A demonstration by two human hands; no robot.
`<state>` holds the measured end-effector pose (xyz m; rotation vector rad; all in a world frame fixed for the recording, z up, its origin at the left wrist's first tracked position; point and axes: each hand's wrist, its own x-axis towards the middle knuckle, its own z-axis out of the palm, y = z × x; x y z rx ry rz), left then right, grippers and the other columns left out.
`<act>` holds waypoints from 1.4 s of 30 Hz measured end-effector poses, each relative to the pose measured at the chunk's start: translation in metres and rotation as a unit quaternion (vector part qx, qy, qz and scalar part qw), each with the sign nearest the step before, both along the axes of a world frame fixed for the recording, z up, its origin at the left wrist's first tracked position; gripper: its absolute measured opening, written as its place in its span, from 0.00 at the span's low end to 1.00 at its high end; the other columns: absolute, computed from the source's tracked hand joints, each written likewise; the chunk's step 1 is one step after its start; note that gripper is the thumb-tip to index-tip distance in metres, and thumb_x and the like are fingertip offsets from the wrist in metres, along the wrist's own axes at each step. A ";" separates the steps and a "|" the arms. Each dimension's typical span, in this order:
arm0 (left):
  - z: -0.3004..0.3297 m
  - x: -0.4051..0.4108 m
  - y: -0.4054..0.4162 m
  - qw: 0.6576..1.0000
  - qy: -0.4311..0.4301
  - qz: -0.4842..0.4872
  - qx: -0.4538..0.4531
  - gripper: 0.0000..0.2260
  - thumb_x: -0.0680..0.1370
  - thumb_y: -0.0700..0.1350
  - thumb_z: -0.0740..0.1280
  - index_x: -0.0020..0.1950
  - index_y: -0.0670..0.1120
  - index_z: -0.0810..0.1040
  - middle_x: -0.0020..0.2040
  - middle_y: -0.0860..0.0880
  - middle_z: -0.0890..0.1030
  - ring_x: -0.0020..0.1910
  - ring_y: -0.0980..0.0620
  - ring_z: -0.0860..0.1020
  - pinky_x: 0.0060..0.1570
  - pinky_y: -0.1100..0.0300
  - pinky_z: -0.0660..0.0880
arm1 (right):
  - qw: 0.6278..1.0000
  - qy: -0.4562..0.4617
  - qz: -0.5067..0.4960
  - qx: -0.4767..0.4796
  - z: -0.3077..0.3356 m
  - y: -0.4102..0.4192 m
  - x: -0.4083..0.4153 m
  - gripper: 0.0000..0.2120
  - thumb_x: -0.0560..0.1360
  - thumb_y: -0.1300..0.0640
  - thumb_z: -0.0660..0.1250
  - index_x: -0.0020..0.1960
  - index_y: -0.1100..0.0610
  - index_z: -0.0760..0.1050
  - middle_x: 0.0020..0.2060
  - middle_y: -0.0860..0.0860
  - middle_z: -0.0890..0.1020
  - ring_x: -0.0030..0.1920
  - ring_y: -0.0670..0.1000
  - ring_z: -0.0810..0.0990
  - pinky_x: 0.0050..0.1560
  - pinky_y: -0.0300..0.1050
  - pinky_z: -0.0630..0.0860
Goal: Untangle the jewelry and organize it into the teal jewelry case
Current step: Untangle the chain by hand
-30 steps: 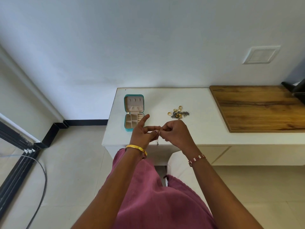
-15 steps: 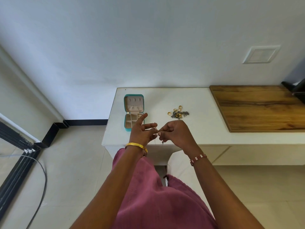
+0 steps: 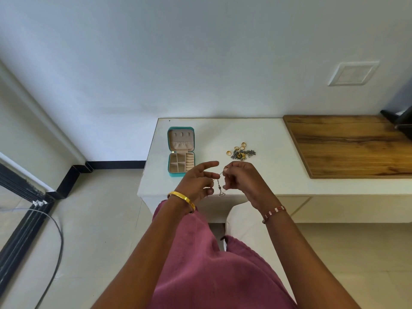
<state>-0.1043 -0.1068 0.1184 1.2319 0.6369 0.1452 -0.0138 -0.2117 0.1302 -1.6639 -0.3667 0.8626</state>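
A thin silver chain (image 3: 219, 185) with a small pendant hangs between my two hands above the white table's front edge. My left hand (image 3: 197, 182) pinches one part of the chain, its index finger stretched out. My right hand (image 3: 239, 178) pinches the chain's upper end with curled fingers. The teal jewelry case (image 3: 181, 151) lies open on the table's left side, its beige compartments showing. A tangled pile of chains and gold rings (image 3: 242, 152) sits behind my right hand, in the table's middle.
The white table (image 3: 223, 134) stands against the wall. A wooden board (image 3: 347, 143) covers its right part, with a dark object (image 3: 399, 121) at the far right. A grey cable (image 3: 56, 248) lies on the tiled floor at left.
My hands have drawn slightly apart, and the chain now shows stretched between them with the pendant dangling lower. My left index finger has straightened further.
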 end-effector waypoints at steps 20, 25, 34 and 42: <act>-0.002 -0.005 -0.006 0.945 0.024 -0.020 0.325 0.08 0.78 0.41 0.61 0.41 0.46 0.78 0.37 0.52 0.78 0.35 0.57 0.73 0.34 0.65 0.69 | 0.996 -0.051 -0.045 -0.051 0.015 -0.005 -0.001 0.11 0.73 0.65 0.62 0.33 0.58 0.73 0.25 0.51 0.64 0.26 0.48 0.60 0.26 0.37 0.58; -0.002 -0.006 -0.005 0.955 0.014 -0.003 0.295 0.09 0.77 0.40 0.62 0.42 0.43 0.80 0.32 0.55 0.77 0.26 0.62 0.72 0.27 0.73 0.67 | 0.991 -0.118 -0.046 -0.030 0.010 -0.004 0.001 0.08 0.73 0.62 0.66 0.35 0.57 0.76 0.22 0.45 0.70 0.24 0.43 0.65 0.28 0.35 0.62; -0.001 -0.007 -0.010 0.997 -0.023 0.068 0.007 0.10 0.77 0.39 0.62 0.39 0.42 0.80 0.28 0.51 0.78 0.21 0.58 0.61 0.23 0.67 0.60 | 0.962 -0.263 -0.015 -0.068 0.001 -0.002 0.001 0.01 0.72 0.61 0.70 0.42 0.58 0.79 0.37 0.51 0.79 0.38 0.47 0.76 0.38 0.34 0.69; -0.003 -0.006 -0.007 0.989 -0.020 0.131 -0.062 0.09 0.76 0.41 0.64 0.38 0.42 0.80 0.23 0.49 0.71 0.20 0.57 0.62 0.22 0.68 0.61 | 0.962 -0.254 0.076 -0.070 0.010 -0.001 -0.002 0.05 0.70 0.56 0.72 0.42 0.58 0.80 0.29 0.46 0.77 0.32 0.43 0.74 0.34 0.32 0.69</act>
